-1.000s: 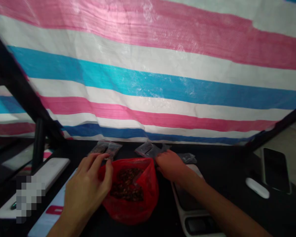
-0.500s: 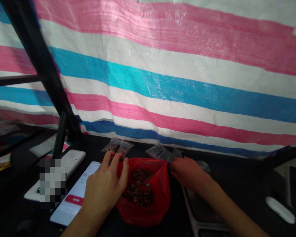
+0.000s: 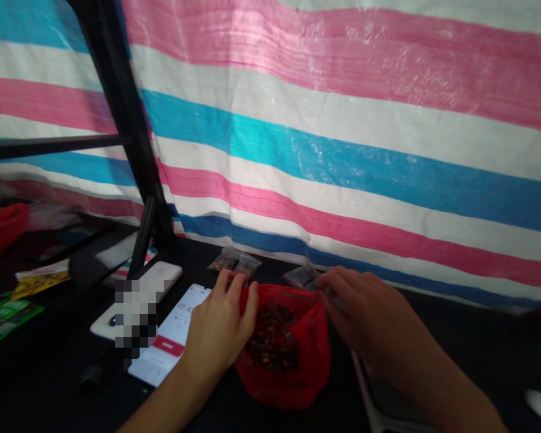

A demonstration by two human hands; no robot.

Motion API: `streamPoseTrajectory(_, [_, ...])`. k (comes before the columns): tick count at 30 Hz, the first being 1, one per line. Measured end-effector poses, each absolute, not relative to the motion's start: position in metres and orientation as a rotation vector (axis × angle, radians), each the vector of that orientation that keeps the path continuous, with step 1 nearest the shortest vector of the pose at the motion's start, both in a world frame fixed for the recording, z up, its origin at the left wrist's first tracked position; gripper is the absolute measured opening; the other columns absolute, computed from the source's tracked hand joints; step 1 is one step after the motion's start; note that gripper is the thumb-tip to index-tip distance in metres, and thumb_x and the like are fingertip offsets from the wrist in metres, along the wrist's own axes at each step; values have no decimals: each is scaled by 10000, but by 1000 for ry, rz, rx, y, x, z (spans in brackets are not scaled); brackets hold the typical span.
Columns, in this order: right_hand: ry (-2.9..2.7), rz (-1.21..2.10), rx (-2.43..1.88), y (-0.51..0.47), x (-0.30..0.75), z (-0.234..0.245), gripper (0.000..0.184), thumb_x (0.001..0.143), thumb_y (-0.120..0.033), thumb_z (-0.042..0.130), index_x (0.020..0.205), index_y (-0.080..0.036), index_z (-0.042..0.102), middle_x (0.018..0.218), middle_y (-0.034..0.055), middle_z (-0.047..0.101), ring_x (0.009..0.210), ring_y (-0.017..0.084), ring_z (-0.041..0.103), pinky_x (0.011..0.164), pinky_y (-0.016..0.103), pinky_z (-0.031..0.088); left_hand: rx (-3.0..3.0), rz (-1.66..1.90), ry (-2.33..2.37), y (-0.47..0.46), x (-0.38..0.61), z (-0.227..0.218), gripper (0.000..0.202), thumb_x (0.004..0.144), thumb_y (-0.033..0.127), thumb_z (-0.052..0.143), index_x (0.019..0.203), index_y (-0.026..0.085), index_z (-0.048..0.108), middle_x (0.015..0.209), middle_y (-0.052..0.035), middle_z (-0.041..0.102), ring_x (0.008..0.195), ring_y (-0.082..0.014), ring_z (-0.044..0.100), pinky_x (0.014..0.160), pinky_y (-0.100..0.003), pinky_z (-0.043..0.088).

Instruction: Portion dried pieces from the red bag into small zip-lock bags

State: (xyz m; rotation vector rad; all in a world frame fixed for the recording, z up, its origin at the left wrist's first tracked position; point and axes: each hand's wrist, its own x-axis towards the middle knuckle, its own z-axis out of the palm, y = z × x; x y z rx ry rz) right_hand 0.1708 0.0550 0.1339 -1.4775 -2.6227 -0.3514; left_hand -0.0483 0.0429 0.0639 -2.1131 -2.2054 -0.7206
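Observation:
A red plastic bag (image 3: 293, 379) lies open on the black tabletop (image 3: 90, 385), filled with dark reddish seeds or nuts (image 3: 273, 340). My left hand (image 3: 219, 331) rests against the bag's left rim, fingers slightly apart; I cannot tell if it grips. My right hand (image 3: 365, 310) curls at the upper right rim, pinching a sliver of clear plastic packet (image 3: 332, 299). Behind the bag lie small clear packets of brown contents (image 3: 233, 261) and darker packets (image 3: 301, 276), partly hidden by my right hand.
A phone showing a timer (image 3: 174, 334) and a white device (image 3: 160, 284) lie left of the bag. A black metal post (image 3: 137, 144) stands before a striped tarp (image 3: 342, 150). Colored packets (image 3: 9, 317) and a red item (image 3: 2, 230) lie far left.
The view has swung left, so everything sits further right. My right hand has moved in over the bag's rim and covers more of the dark packets.

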Motion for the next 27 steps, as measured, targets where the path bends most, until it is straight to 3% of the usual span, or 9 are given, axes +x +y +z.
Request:
streamPoseTrajectory(5, [-2858, -132, -1324, 51, 136, 113, 183, 908, -104, 606, 1045, -189, 693, 1077, 83, 741, 967, 253, 697, 839, 363, 484, -2174, -705, -2221, 44, -49, 63, 257, 1033, 330, 414, 1036, 216, 645, 1078, -72, 680, 762, -249, 758, 570, -301, 500])
streamPoseTrajectory(10, [-2878, 24, -1233, 32, 154, 92, 136, 922, -195, 678, 1052, -234, 688, 1078, 25, 750, 1011, 246, 686, 929, 400, 468, -2367, -660, -2274, 49, -53, 58, 250, 1034, 208, 377, 1094, 205, 620, 1125, -102, 709, 905, -254, 758, 692, -312, 521])
streamPoseTrajectory(13, [-2942, -132, -1169, 12, 167, 76, 150, 856, -229, 766, 984, -207, 692, 989, 34, 760, 916, 254, 691, 851, 393, 500, -2553, -603, -2254, 50, -57, 51, 259, 1016, 137, 371, 1014, 196, 623, 986, -108, 747, 875, -249, 758, 711, -314, 507])
streamPoseTrajectory(17, [-2941, -284, -1157, -5, 183, 69, 109, 819, -163, 776, 856, -195, 678, 900, 30, 746, 859, 249, 686, 799, 385, 518, -2884, -605, -2218, 45, -60, 46, 268, 978, 105, 376, 866, 222, 590, 818, -66, 739, 739, -215, 730, 657, -300, 471])
streamPoseTrajectory(20, [-2848, -59, -1186, -8, 204, 86, 69, 901, -163, 697, 867, -221, 678, 950, 12, 748, 863, 215, 694, 827, 370, 529, -3042, -772, -2213, 45, -62, 42, 246, 975, 159, 356, 848, 245, 549, 755, -27, 708, 676, -197, 691, 649, -300, 467])
streamPoseTrajectory(24, [-2394, 222, -1339, -5, 249, 114, 198, 1041, -253, 495, 1077, -266, 689, 1308, 52, 678, 1137, 192, 669, 961, 327, 526, -2870, -1098, -2322, 55, -61, 34, 175, 984, 312, 344, 897, 254, 485, 734, -9, 663, 671, -225, 675, 646, -330, 498])
streamPoseTrajectory(27, [-2164, 180, -1518, -5, 286, 113, 230, 1011, -384, 556, 1197, -309, 669, 1305, 47, 683, 1206, 233, 647, 1047, 392, 505, -2600, -1307, -2361, 63, -59, 34, 257, 964, 466, 399, 1004, 239, 510, 861, -48, 685, 790, -273, 694, 732, -390, 523])
